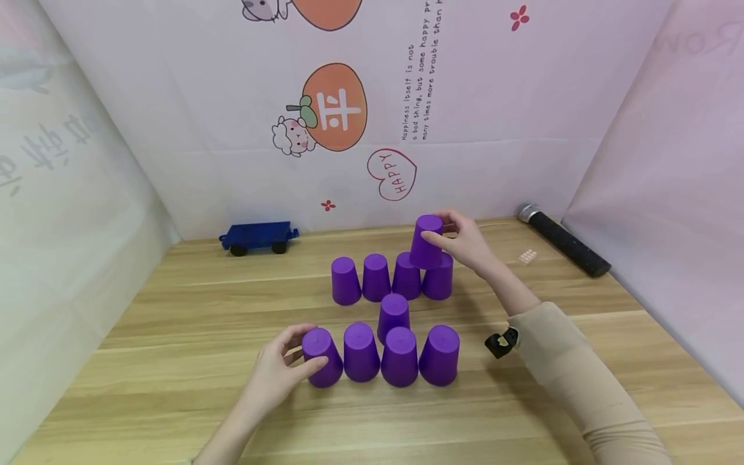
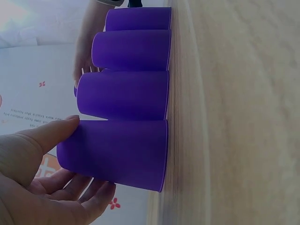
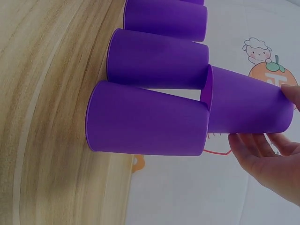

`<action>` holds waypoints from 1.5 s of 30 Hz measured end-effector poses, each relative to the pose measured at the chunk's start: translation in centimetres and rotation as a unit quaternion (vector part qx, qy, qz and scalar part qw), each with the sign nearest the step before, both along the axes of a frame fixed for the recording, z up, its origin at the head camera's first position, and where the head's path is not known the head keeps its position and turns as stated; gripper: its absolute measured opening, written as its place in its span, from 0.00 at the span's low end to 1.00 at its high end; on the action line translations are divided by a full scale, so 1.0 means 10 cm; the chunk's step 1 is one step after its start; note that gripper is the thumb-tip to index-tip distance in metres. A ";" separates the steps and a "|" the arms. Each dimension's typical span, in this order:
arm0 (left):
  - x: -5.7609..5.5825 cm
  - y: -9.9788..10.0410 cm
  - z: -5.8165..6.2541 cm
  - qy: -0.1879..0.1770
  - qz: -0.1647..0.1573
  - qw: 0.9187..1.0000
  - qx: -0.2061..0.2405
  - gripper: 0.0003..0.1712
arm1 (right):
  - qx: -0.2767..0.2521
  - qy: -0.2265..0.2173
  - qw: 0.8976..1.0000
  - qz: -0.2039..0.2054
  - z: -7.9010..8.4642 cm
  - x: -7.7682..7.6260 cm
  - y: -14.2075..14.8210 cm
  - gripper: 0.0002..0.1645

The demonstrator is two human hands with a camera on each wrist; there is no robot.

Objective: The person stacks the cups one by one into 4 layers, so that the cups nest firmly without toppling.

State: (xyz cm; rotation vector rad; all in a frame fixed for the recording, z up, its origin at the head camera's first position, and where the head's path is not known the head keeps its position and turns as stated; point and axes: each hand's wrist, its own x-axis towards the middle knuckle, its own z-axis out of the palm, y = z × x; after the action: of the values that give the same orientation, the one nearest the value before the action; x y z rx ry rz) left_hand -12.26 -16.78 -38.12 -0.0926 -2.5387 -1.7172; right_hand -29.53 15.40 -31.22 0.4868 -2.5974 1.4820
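My right hand pinches an upside-down purple cup between thumb and fingers. That cup stands over the two rightmost cups of the back row; in the right wrist view its rim meets their bases. Around the leftmost purple cup of the front row, my left hand has its thumb on the near side and fingers on the far side. This cup stands upside down on the table. Several more upturned cups continue the front row to the right, and a single cup stands just behind them.
The back row of several upturned cups runs across the wooden table. A blue toy wagon sits at the back left. At the back right lie a black microphone and a small pinkish piece. White printed sheets enclose the table.
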 end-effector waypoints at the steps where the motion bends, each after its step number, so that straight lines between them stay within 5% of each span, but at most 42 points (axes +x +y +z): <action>1: 0.00 0.00 0.00 0.000 0.000 1.000 0.001 0.30 | 0.000 -0.001 1.000 0.000 0.00 0.00 0.00 0.30; 14: 0.03 -0.02 0.00 0.007 0.001 1.000 0.012 0.29 | -0.003 0.003 1.000 0.003 0.00 0.00 -0.01 0.31; 21: 0.02 -0.05 0.08 0.016 -0.002 0.999 0.028 0.27 | -0.008 -0.014 1.000 0.017 0.03 0.08 0.04 0.45; 32: -0.07 -0.10 0.34 0.053 -0.014 0.998 0.020 0.27 | -0.006 -0.004 1.000 -0.001 0.08 0.40 0.35 0.43; 45: -0.41 -0.20 0.64 0.079 -0.011 0.997 -0.023 0.27 | 0.053 -0.054 0.997 0.020 -0.15 0.94 0.65 0.30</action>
State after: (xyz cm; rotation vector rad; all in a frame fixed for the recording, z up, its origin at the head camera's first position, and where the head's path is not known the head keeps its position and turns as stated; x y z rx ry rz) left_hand -16.35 -18.81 -31.77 -0.2509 -2.4711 -1.5907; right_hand -20.08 21.88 -32.72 0.4864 -2.7772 1.4250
